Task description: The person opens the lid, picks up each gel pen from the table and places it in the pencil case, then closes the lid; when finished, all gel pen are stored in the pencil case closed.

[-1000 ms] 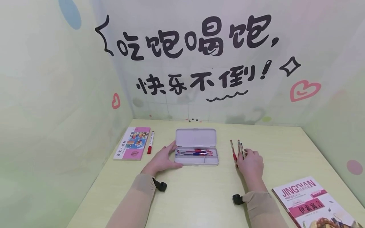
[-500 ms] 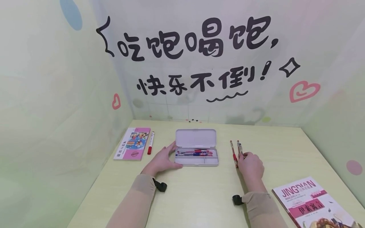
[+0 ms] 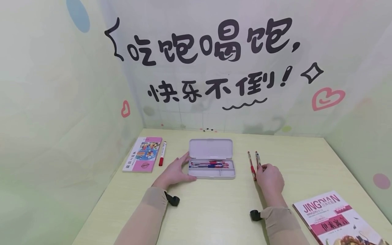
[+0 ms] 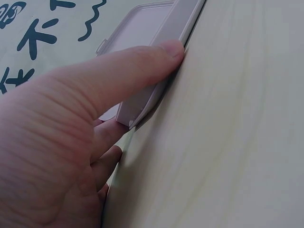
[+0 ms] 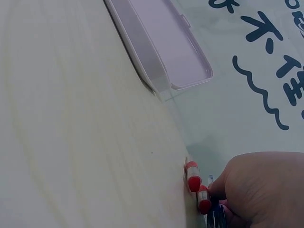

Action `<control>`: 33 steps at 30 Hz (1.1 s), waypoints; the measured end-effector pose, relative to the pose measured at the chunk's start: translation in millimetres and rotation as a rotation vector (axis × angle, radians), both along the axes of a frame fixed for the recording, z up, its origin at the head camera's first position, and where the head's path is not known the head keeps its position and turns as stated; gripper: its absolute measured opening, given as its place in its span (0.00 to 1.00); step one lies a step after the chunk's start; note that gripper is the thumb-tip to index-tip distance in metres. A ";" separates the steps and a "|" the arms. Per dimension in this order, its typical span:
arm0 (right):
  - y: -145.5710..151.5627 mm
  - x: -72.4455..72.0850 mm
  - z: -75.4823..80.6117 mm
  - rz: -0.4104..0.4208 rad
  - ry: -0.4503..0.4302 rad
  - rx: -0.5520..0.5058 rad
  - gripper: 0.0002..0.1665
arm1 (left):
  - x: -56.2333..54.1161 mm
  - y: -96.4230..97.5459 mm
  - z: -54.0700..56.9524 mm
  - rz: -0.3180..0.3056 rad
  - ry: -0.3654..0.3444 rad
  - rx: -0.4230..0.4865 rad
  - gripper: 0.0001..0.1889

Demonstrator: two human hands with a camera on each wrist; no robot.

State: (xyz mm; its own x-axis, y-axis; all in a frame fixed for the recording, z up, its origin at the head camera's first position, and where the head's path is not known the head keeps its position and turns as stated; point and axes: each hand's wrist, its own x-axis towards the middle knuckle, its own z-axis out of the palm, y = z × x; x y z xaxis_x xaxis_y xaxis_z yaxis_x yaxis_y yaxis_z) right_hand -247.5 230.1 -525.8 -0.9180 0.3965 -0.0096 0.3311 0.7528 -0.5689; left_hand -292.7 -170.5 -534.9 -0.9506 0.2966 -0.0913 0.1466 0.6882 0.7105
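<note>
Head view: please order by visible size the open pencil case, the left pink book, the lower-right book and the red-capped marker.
1. Lower-right book, nearer the camera, partly cut off
2. Open pencil case
3. Left pink book
4. Red-capped marker

Smooth, plastic-looking pencil case — wood-grained table — cloth sleeves.
</note>
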 end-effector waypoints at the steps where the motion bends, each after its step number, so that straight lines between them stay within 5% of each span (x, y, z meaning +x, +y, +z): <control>1: 0.1 0.0 0.0 -0.001 -0.002 -0.001 0.25 | 0.2 0.2 0.4 0.000 0.000 0.000 0.70; 12: -9.2 0.4 3.6 0.034 0.104 0.022 0.23 | -0.9 -0.6 -1.2 0.000 0.003 -0.005 0.70; 23: -47.3 -9.2 18.2 0.232 0.236 0.067 0.16 | -2.6 -1.3 -1.6 0.006 0.004 -0.008 0.71; 33: -97.1 -28.1 13.0 0.424 0.297 0.216 0.10 | -1.5 0.9 -1.0 0.007 -0.004 -0.015 0.70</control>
